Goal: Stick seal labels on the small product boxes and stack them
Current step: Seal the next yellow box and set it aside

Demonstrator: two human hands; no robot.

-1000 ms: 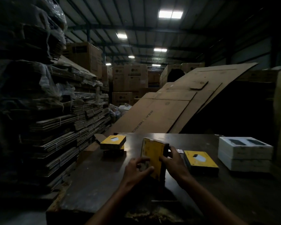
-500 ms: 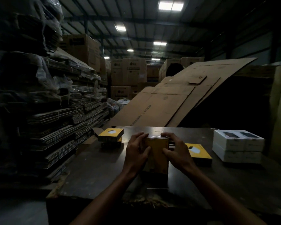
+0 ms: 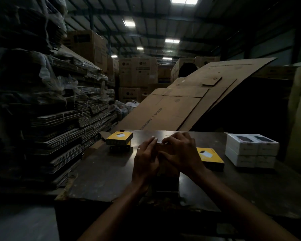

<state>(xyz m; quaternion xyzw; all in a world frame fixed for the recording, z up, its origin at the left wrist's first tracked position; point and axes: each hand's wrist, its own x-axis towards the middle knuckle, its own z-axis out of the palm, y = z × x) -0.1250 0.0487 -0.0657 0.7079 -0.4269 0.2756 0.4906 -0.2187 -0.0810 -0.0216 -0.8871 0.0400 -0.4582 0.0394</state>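
Dim warehouse light falls on the dark, glossy tabletop (image 3: 101, 173) before me. My left hand (image 3: 146, 159) and right hand (image 3: 181, 153) close together over a small box (image 3: 167, 173) standing on end, its long axis upright; half a second ago its yellow face showed between them, now they cover it. Fingertips (image 3: 154, 139) pinch near a small pale label (image 3: 158, 141) at its top edge. Flat yellow boxes (image 3: 119, 139) stack to the left, another yellow box (image 3: 210, 157) lies just right, white boxes (image 3: 252, 148) beyond.
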